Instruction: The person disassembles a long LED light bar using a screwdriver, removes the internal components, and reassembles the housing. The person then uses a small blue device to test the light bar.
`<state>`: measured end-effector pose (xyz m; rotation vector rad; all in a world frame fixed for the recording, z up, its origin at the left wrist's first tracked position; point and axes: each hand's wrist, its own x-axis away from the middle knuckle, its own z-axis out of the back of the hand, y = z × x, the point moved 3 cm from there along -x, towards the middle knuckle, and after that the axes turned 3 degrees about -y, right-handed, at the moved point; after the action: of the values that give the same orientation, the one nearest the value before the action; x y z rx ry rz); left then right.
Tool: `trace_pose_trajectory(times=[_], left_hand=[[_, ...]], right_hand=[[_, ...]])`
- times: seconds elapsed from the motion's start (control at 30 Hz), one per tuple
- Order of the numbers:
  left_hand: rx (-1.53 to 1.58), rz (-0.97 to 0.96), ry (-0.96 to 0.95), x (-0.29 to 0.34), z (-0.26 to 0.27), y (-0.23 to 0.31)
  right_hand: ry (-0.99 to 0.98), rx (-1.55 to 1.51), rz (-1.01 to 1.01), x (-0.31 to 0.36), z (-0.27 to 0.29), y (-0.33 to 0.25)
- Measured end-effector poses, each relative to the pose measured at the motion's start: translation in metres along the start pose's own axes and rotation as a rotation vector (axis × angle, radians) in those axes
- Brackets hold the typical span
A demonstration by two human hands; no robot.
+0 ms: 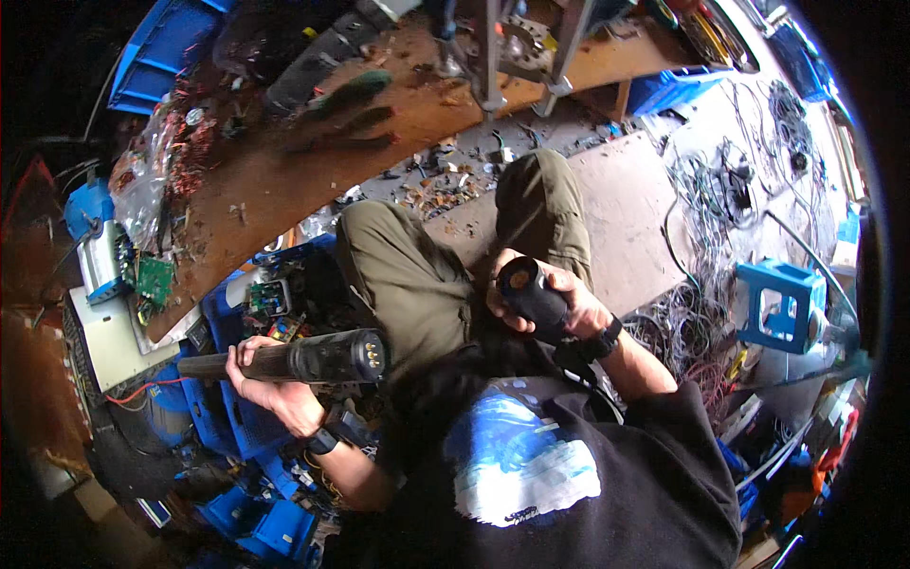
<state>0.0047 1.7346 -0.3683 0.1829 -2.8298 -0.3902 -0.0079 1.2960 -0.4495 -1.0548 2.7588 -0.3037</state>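
Note:
My left hand [280,396] is wrapped around a long black tube [318,358], which lies roughly level over the left side of my lap. Several gold-coloured pins show in its round right end; the other end tapers off to the left. Above my right thigh, my right hand [583,308] grips a shorter black cylinder [538,303]. A brownish, copper-coloured disc sits in the cylinder's upturned end. The tube and the cylinder are apart, with a gap over my lap between them. What the far side of the cylinder looks like is hidden by my fingers.
A brown wooden bench [256,194] with scraps and a green glove crosses ahead. Metal legs [489,66] stand at its far edge. Blue crates [232,403] and a green circuit board [154,282] are at left. Tangled cables [725,190] and a blue frame [782,305] lie right.

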Motion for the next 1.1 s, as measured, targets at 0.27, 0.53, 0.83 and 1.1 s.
trace_pose_trajectory(times=[0.27, 0.53, 0.83, 1.1], left_hand=[[-0.105, -0.411, 0.111, 0.012, -0.021, -0.016], [-0.093, -0.541, 0.183, 0.031, -0.023, -0.002], [-0.088, -0.485, 0.154, 0.042, 0.011, 0.033], [0.379, -0.403, 0.006, 0.025, 0.019, 0.038]], right_hand=[[0.472, 0.874, 0.038, -0.040, -0.046, -0.019], [0.176, 1.562, 0.417, -0.183, -0.096, -0.039], [0.121, 1.784, 0.442, -0.288, -0.088, -0.027], [0.228, 1.922, 0.673, -0.236, -0.118, -0.019]])
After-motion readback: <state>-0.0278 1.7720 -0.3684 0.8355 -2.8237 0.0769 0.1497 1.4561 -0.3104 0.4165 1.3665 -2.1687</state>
